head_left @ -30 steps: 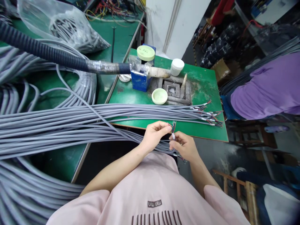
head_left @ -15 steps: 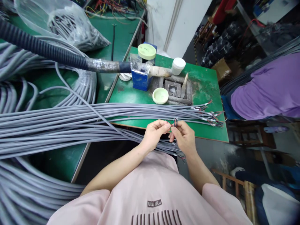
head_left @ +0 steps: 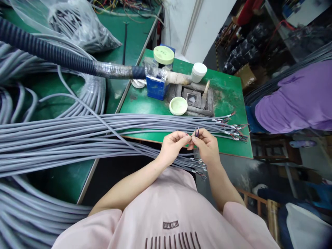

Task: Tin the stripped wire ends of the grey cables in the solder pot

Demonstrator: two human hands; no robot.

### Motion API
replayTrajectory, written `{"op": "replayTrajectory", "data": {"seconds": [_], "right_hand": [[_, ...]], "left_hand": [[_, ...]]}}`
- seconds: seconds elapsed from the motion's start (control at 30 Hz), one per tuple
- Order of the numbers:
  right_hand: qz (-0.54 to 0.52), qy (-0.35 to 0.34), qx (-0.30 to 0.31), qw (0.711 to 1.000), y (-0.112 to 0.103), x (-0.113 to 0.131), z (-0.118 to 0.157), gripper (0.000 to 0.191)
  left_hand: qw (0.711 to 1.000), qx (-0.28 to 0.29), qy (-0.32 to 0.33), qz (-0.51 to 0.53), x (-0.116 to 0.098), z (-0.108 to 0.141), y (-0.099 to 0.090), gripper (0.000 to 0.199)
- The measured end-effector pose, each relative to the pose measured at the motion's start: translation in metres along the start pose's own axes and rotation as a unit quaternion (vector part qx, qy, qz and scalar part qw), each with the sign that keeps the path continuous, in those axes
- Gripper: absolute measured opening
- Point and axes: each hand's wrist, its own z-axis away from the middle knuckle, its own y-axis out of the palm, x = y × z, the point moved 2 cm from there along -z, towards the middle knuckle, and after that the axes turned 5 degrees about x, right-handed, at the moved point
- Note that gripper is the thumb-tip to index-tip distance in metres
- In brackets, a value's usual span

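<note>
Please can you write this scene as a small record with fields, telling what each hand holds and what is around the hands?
left hand: curled, fingertips at the wires, grip unclear
right hand: pinches thin coloured wires
things nearby: grey cable bundle running past the hands, its stripped ends on a green workbench
rest: pale green bowl, blue box, corrugated hose, person in a purple shirt

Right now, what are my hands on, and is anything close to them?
Left hand, right hand: pinching thin coloured wires. Grey cable bundle runs beneath the left wrist.
</note>
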Motion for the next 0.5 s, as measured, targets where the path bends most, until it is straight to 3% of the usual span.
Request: {"op": "replayTrajectory", "data": {"seconds": [0.17, 0.27, 0.37, 0.5], "right_hand": [[-0.009, 0.024, 0.050, 0.998, -0.0022, 0.0013, -0.0071, 0.021], [0.017, 0.010, 0.022, 1.000, -0.0013, 0.0030, -0.0086, 0.011], [-0.010, 0.008, -0.015, 1.000, -0.0007, 0.0011, -0.0094, 0.016], [-0.054, 0.030, 0.007, 0.998, -0.0019, -0.0034, -0.0098, 0.024]], "left_hand": [[0.997, 0.007, 0.033, -0.064, -0.0006, -0.0012, -0.0004, 0.029], [0.992, -0.002, 0.062, -0.108, -0.0003, -0.0010, -0.0009, 0.027], [0.992, -0.002, 0.063, -0.111, 0.0001, -0.0019, -0.0005, 0.028], [0.997, -0.001, 0.031, -0.073, 0.0004, -0.0048, 0.0001, 0.031]]}}
